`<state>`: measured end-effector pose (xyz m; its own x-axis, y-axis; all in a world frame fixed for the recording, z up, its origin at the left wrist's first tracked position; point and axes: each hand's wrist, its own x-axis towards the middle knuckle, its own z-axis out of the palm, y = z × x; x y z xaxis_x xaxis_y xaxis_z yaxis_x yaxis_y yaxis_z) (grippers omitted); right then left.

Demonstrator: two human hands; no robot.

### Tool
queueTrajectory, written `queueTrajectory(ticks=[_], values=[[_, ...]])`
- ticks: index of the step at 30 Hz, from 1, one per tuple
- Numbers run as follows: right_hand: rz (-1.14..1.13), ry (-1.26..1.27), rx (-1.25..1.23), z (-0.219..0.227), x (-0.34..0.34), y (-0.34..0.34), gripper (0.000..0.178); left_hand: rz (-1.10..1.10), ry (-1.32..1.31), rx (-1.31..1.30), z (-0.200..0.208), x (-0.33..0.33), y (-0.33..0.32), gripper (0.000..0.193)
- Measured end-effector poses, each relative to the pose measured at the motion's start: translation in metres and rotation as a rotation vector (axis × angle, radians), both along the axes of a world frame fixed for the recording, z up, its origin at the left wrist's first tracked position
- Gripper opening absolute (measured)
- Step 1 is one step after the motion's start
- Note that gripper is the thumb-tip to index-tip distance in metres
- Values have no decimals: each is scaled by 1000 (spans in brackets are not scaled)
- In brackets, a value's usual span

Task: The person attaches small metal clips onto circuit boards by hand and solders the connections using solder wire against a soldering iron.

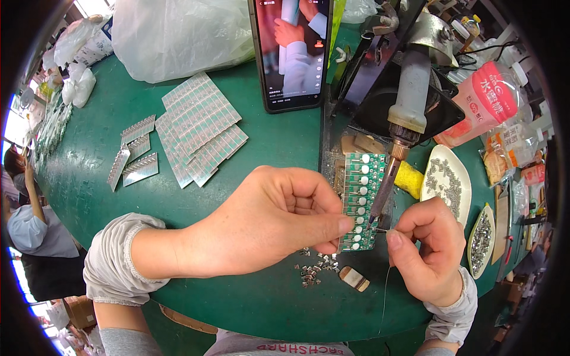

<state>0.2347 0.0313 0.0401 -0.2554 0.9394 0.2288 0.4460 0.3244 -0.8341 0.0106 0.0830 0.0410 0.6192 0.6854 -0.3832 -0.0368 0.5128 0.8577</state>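
My left hand (261, 222) pinches the edge of a green circuit board strip (365, 178) between thumb and fingers. A row of round white parts with thin metal leads runs along the strip. A soldering iron (411, 89), clamped in a stand, points down, its tip at the strip's lower right part. My right hand (430, 246) has thumb and forefinger closed on a thin solder wire (386, 291), whose tail hangs down over the table. The wire's upper end is at the strip, close to the iron's tip; exact contact is too small to tell.
Small metal pieces (312, 273) and a worn block (354, 278) lie below the strip. Flat board panels (202, 124) are stacked to the left. A lit phone (291, 53) stands at the back. Dishes of small parts (465, 207) and a yellow sponge (408, 178) sit right.
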Motion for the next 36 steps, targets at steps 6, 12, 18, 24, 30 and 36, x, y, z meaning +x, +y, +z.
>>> queueTrajectory(ticks=[6, 12, 18, 24, 30, 36], values=[[6, 15, 69, -3, -2, 1, 15, -6, 3, 29, 5, -2, 0, 8], [9, 7, 93, -6, -4, 2, 16, 26, -36, 18, 4, -2, 1, 7], [3, 6, 83, -6, -4, 2, 16, 31, -28, 12, 6, -2, 1, 7], [-78, 39, -27, 4, 1, 4, 15, -31, 0, 14, 1, -1, -1, 7], [-276, -468, 72, 16, 18, 22, 7, -240, 67, -36, -15, 1, -9, 8], [-185, -763, 200, -9, 23, 28, 11, -325, 170, 280, -14, 1, -24, 4]])
